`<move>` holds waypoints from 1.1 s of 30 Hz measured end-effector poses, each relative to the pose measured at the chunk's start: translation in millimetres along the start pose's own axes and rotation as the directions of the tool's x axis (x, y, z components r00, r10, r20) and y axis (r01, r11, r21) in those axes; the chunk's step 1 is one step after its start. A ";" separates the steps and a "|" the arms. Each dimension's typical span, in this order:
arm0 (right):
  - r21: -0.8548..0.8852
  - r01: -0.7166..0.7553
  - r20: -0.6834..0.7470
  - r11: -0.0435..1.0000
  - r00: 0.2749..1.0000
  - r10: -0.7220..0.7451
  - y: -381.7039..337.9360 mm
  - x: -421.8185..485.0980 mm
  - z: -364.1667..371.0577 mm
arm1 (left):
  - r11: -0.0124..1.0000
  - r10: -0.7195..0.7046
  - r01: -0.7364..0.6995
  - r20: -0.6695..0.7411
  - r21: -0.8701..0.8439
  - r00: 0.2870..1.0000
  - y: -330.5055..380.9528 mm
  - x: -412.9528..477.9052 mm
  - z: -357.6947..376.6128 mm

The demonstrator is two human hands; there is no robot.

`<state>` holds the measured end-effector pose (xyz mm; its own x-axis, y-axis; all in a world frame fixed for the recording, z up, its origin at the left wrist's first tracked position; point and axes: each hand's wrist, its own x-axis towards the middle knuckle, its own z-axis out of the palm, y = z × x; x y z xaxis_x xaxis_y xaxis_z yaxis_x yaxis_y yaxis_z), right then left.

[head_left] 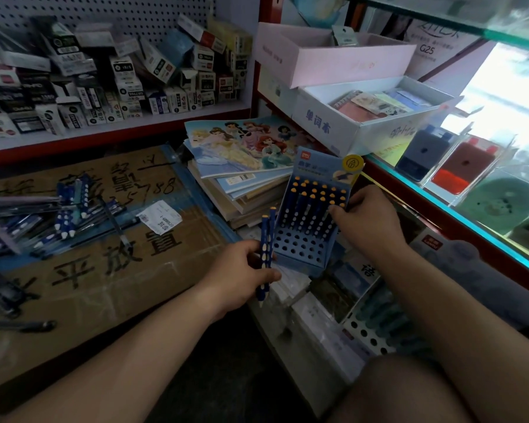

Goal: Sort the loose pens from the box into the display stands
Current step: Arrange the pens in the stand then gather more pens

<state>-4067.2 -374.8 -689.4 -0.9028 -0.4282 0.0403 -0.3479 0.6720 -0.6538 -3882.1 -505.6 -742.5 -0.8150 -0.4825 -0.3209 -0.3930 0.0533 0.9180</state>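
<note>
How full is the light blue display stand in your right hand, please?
Partly full: the light blue cardboard display stand has dark blue orange-topped pens in its back rows; its front holes are empty.

Blue display stand [303, 239], dotted holes; navy pens [264, 254], yellow caps; brown cardboard [104, 270].

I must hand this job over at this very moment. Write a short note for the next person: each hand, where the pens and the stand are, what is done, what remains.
Left hand: grips two dark blue pens with orange ends, just left of the stand.
Right hand: holds the right edge of the light blue display stand, which is tilted.
Done: the stand's back rows of holes hold pens; the front rows are empty.
Left: seat the two held pens, then the pile of loose blue pens lying on the flat brown cardboard box.
</note>
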 end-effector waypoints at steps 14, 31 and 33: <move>0.323 0.088 0.303 0.942 0.934 -0.191 -43.7 -23.8 26.0 | 0.999 -0.002 0.001 -0.054 -0.032 0.999 0.1 0.8 -10.4; -0.027 0.295 0.044 0.955 0.955 -0.293 -29.6 3.3 46.6 | 1.000 -0.015 0.013 -0.132 -0.022 0.991 -6.2 7.4 -18.9; -0.079 0.303 0.027 0.950 0.953 -0.302 -31.4 5.7 49.8 | 1.000 -0.017 0.013 -0.140 -0.028 0.990 -6.5 7.6 -18.8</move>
<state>-4048.8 -428.4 -706.3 -0.7484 -0.6274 0.2152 -0.6240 0.5560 -0.5491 -3877.7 -526.1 -746.5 -0.7405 -0.6013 -0.3003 -0.3916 0.0229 0.9198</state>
